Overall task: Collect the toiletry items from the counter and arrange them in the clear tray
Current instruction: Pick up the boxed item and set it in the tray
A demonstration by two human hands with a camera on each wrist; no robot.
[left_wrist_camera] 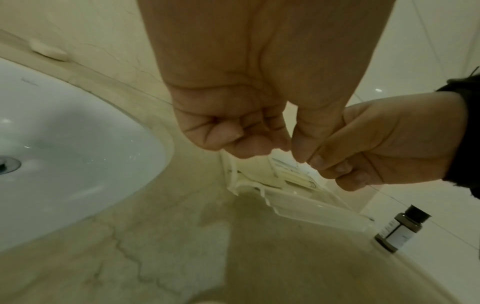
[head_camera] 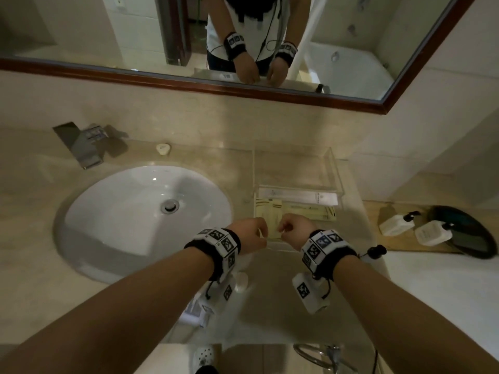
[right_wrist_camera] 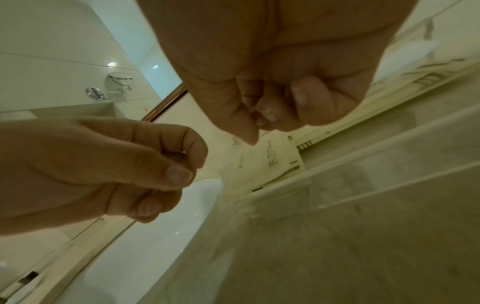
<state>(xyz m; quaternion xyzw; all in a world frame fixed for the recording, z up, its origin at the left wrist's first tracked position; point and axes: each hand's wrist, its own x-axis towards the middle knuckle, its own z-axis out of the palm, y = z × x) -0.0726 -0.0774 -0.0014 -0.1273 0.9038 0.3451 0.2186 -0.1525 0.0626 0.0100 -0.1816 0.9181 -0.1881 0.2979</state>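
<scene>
The clear tray stands on the counter right of the sink. In it lie a long white box and flat cream packets. My left hand and right hand meet over the tray's near edge. Each pinches an edge of one thin pale packet. In the left wrist view the left hand and the right hand pinch close together above the tray. In the right wrist view the right hand pinches a thin edge beside the left hand; printed packets lie below.
The white sink lies to the left, with a faucet and a small white soap behind it. Two white pump bottles lie on a wooden board at right. A small dark bottle stands by the wall.
</scene>
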